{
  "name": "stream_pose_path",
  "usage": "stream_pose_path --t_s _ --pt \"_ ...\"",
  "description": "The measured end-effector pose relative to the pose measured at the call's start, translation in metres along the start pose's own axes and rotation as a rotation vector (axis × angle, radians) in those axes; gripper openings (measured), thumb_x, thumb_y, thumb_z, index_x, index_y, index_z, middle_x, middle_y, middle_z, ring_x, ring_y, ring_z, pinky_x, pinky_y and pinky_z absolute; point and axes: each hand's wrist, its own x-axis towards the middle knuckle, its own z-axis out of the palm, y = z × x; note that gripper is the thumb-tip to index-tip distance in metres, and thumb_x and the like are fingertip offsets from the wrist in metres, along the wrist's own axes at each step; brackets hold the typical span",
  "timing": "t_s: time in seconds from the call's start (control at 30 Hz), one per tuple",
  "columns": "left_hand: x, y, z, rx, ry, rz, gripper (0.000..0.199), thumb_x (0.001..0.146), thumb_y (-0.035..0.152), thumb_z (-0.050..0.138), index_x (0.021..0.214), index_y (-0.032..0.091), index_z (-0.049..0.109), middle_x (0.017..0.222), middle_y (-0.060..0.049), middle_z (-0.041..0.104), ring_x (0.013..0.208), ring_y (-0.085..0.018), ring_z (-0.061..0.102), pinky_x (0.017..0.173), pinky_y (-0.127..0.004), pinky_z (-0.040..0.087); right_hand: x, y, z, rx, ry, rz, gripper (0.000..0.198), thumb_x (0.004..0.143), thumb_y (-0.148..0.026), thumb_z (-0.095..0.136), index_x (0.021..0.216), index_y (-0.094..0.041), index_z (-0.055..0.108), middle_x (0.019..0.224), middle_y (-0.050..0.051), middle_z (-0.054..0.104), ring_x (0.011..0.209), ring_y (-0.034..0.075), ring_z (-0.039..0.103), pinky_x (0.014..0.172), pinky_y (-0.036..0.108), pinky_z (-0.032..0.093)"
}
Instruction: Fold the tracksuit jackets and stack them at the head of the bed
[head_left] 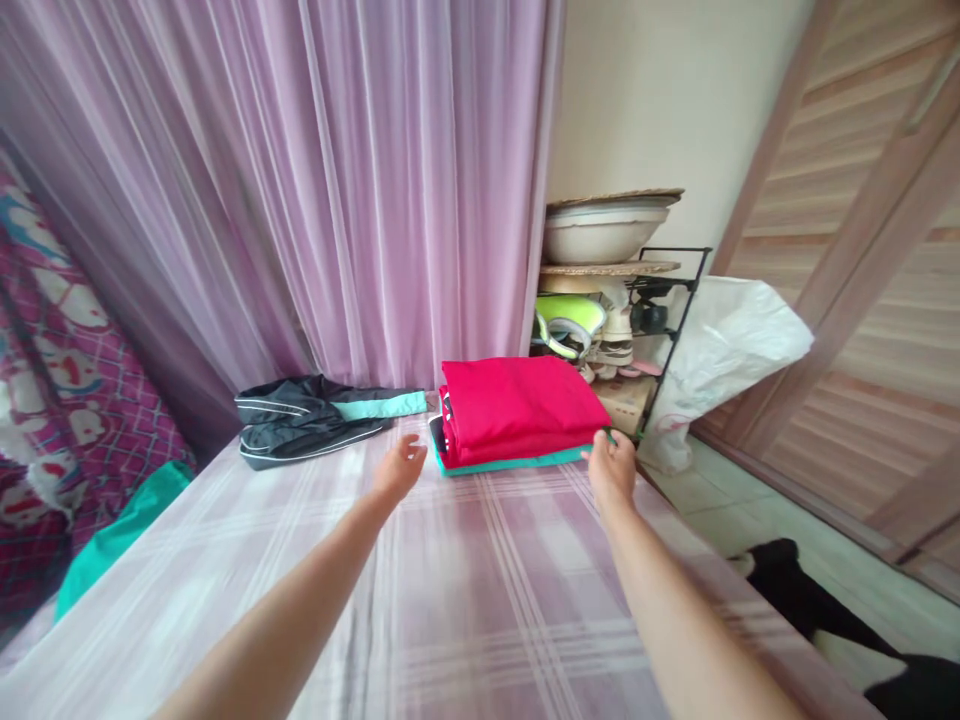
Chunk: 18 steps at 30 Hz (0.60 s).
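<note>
A neat stack of folded clothes lies near the far edge of the bed, a bright red folded cloth [525,405] on top and a turquoise cloth [517,462] showing along the bottom. Black-and-white fabric peeks out at its left side. Just left of the stack, my left hand [401,468] is open above the sheet, fingers loosely bent and apart from the pile. At the front right corner, my right hand [611,465] has its thumb and fingers around the edge of the stack; the exact grip is partly hidden. Further left rests a dark jacket [300,415] with a turquoise strip.
A checked sheet [450,600] covers the bed. Behind it hangs a purple curtain [375,180]. At the right stand a black rack [679,320] with shoes and a basin [607,232], plus a white plastic bag [720,350]. Dark clothing [817,590] lies on the floor.
</note>
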Motion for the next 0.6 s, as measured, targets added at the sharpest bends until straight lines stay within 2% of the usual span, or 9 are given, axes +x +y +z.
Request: stream_pose_path --t_s 0.03,0.1,0.17,0.23,0.3,0.37,0.5,0.6 --pt "-0.003 -0.015 -0.011 0.045 0.02 -0.019 0.031 0.089 0.028 0.052 0.117 0.019 0.061 0.107 -0.009 0.074 0.095 -0.02 0.07 0.086 -0.034 0.052 -0.019 0.004 0.003 0.104 0.0 0.052 0.062 0.093 -0.045 0.025 0.137 -0.007 0.043 0.109 0.019 0.07 0.07 0.02 0.07 0.063 0.03 0.052" --pt "-0.008 -0.046 -0.037 0.139 0.072 -0.055 0.034 0.088 0.025 0.049 0.12 0.018 0.06 0.123 -0.013 0.068 0.111 -0.025 0.064 0.098 -0.039 0.047 -0.057 0.009 0.009 0.192 -0.044 0.069 0.061 0.087 -0.049 0.036 0.132 -0.01 0.049 0.111 0.019 0.068 0.076 0.022 0.07 0.067 0.031 0.053" --pt "-0.009 -0.076 -0.064 0.227 0.123 -0.091 0.039 0.088 0.023 0.047 0.125 0.015 0.057 0.135 -0.017 0.059 0.126 -0.028 0.054 0.106 -0.043 0.04 -0.086 0.011 0.011 0.134 -0.124 -0.053 0.051 0.082 -0.047 0.043 0.116 -0.014 0.061 0.108 0.017 0.07 0.084 0.024 0.068 0.073 0.034 0.053" --pt "-0.006 -0.103 -0.09 0.301 0.156 -0.131 0.044 0.088 0.023 0.044 0.129 0.012 0.054 0.141 -0.019 0.053 0.131 -0.031 0.049 0.109 -0.045 0.036 -0.102 0.008 0.011 0.047 -0.2 -0.195 0.038 0.079 -0.043 0.045 0.098 -0.02 0.068 0.103 0.013 0.071 0.09 0.024 0.066 0.078 0.035 0.052" --pt "-0.002 -0.127 -0.111 0.35 0.161 -0.162 0.046 0.087 0.023 0.043 0.13 0.01 0.053 0.141 -0.021 0.052 0.132 -0.034 0.047 0.11 -0.047 0.034 -0.107 0.003 0.008 -0.013 -0.253 -0.266 0.03 0.079 -0.038 0.044 0.087 -0.024 0.069 0.099 0.01 0.073 0.09 0.024 0.066 0.08 0.035 0.051" --pt "0.004 -0.149 -0.125 0.404 0.149 -0.167 0.046 0.087 0.022 0.043 0.13 0.01 0.054 0.143 -0.019 0.051 0.135 -0.035 0.042 0.111 -0.05 0.032 -0.105 -0.001 0.005 -0.067 -0.283 -0.268 0.03 0.08 -0.037 0.042 0.083 -0.026 0.07 0.096 0.009 0.074 0.089 0.024 0.066 0.08 0.034 0.051" --pt "0.018 -0.183 -0.138 0.615 0.074 -0.128 0.048 0.088 0.023 0.043 0.135 0.015 0.052 0.151 -0.014 0.044 0.141 -0.036 0.033 0.112 -0.054 0.029 -0.102 -0.004 0.0 -0.167 -0.325 -0.237 0.033 0.08 -0.038 0.041 0.083 -0.024 0.072 0.097 0.01 0.074 0.09 0.024 0.067 0.08 0.033 0.05" --pt "0.031 -0.199 -0.142 0.71 -0.007 -0.096 0.048 0.09 0.025 0.043 0.137 0.016 0.051 0.152 -0.013 0.043 0.14 -0.037 0.033 0.111 -0.054 0.029 -0.104 -0.004 -0.002 -0.211 -0.336 -0.239 0.034 0.081 -0.038 0.042 0.084 -0.023 0.072 0.098 0.011 0.074 0.09 0.024 0.067 0.079 0.032 0.049"
